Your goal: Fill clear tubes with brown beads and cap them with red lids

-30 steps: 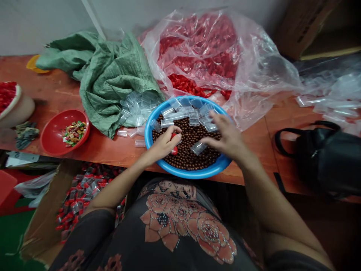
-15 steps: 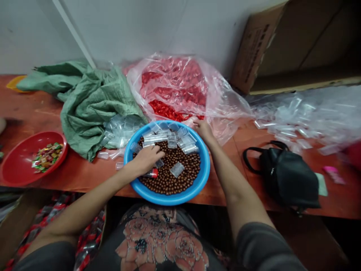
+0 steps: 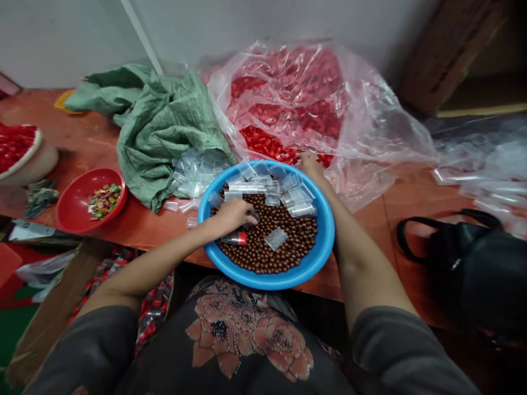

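Observation:
A blue basin (image 3: pixel 269 282) full of small brown balls (image 3: pixel 267 258) stands at the table's front edge. Over the balls my left hand (image 3: pixel 234 215) is closed around a small clear plastic container (image 3: pixel 251 218). Below its fingers lies a clear container with a red cap (image 3: pixel 236 238). Empty clear containers (image 3: pixel 298 200) sit along the basin's far side, and a single one (image 3: pixel 276 238) rests on the balls. Behind the basin, my right hand (image 3: pixel 312 165) reaches among shiny red caps (image 3: pixel 267 144) at the mouth of a clear plastic bag (image 3: pixel 370 109); its fingertips are partly hidden.
Left of the basin are a green sack (image 3: pixel 164 126), loose clear containers (image 3: pixel 197 170) and a red bowl (image 3: pixel 68 206) of wrapped candies. A white tub (image 3: pixel 45 159) of red pieces stands farther left. A black bag (image 3: pixel 469 269) is on the right, a cardboard box (image 3: pixel 453 55) behind.
The view has shifted, bringing the white tub in at left. My right hand has moved in among the red caps. My left hand has lifted a clear container slightly from the balls.

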Motion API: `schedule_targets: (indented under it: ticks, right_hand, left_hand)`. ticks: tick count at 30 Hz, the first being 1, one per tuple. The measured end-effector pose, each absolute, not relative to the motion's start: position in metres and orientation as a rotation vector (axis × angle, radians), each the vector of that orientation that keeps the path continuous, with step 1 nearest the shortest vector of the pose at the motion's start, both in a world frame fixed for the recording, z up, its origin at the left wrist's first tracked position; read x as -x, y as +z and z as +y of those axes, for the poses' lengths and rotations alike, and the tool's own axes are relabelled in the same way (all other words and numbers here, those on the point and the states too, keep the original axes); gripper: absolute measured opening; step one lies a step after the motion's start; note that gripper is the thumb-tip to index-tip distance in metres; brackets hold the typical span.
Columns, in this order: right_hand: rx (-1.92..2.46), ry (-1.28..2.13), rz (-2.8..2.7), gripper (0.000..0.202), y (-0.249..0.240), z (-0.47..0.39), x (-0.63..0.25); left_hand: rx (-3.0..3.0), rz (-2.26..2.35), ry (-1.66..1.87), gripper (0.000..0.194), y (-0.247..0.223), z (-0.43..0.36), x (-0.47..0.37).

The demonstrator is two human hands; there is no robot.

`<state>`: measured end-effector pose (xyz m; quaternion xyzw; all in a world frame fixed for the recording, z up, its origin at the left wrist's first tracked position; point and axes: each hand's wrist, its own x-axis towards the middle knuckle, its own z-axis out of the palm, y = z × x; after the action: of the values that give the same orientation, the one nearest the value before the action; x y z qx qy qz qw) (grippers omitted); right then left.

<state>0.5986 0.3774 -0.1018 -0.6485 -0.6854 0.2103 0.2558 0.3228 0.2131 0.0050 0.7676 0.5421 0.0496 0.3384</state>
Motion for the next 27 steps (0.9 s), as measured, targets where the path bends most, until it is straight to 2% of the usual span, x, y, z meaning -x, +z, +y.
schedule_targets:
  ticks: [4, 8, 11, 13, 15, 21, 24, 27]
  right_hand:
    - [1.817, 0.522, -1.542, 0.058, -0.097, 0.356, -0.612]
    - [1.633, 0.686, -1.124, 0.045, -0.086, 0.327, -0.626]
    - [1.440, 0.710, -0.974, 0.040, -0.072, 0.300, -0.636]
    - [1.363, 0.656, -0.908, 0.042, -0.060, 0.278, -0.641]
    - [1.309, 0.639, -0.859, 0.041, -0.048, 0.254, -0.642]
    - [1.121, 0.913, -0.723, 0.034, -0.019, 0.184, -0.616]
    - [1.150, 0.950, -0.747, 0.032, -0.018, 0.163, -0.602]
    - [1.227, 0.805, -0.814, 0.032, -0.030, 0.166, -0.603]
  left_hand:
    - [-1.955, 1.361, 0.268, 0.017, -0.002, 0.218, -0.340]
    - [-1.920, 1.351, 0.365, 0.023, -0.010, 0.222, -0.356]
    - [-1.809, 1.305, 0.416, 0.020, -0.013, 0.225, -0.364]
    - [-1.641, 1.262, 0.478, 0.016, -0.015, 0.226, -0.367]
    - [-1.454, 1.231, 0.524, 0.019, -0.018, 0.228, -0.370]
    - [-1.176, 1.160, 0.537, 0.021, -0.019, 0.228, -0.375]
    - [-1.060, 1.104, 0.553, 0.022, -0.009, 0.222, -0.369]
    - [-0.856, 0.951, 0.606, 0.030, 0.007, 0.212, -0.356]
